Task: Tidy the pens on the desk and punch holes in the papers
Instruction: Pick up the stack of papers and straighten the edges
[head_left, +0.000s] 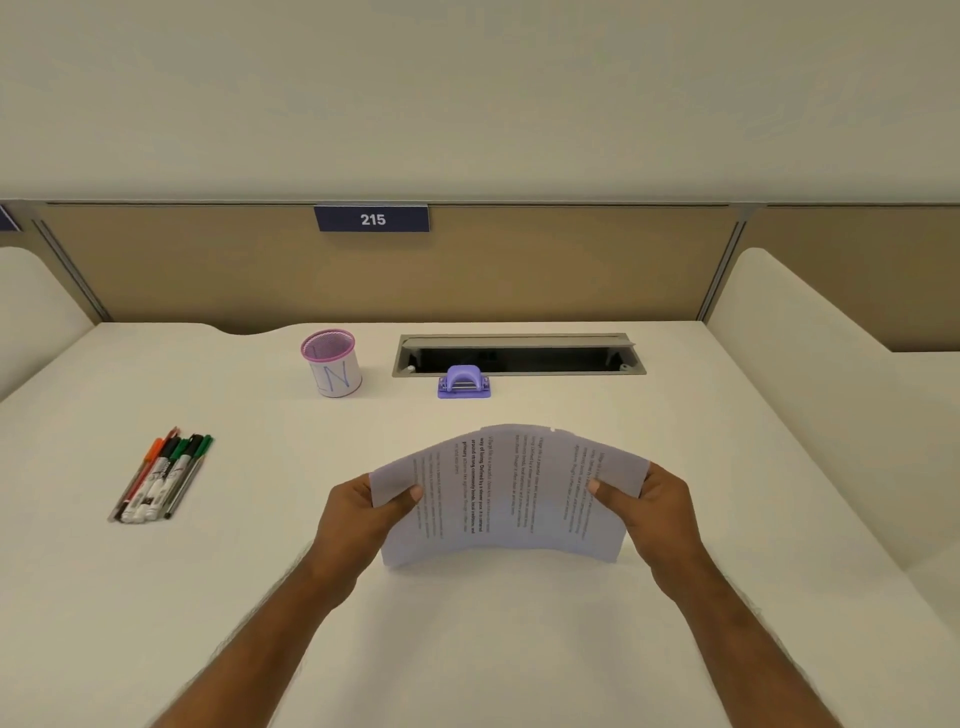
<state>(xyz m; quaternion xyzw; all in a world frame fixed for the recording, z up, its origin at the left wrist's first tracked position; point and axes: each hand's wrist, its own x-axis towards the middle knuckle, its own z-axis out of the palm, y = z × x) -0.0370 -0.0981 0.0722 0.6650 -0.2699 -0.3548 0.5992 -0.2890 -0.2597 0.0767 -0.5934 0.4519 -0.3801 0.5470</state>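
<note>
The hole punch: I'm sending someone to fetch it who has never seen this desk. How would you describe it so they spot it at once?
On the white desk, look to the far side, where a long grey cable slot is sunk into the top. The hole punch sits at that slot's near edge, toward its left end, right of the pink-rimmed mesh cup. It is small, low and lilac, with an arched handle.

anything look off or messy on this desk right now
Only the pens: they lie loose on the desk's left side while the pink cup stands empty. The papers bow upward, held between the left hand and right hand, undamaged.
</note>
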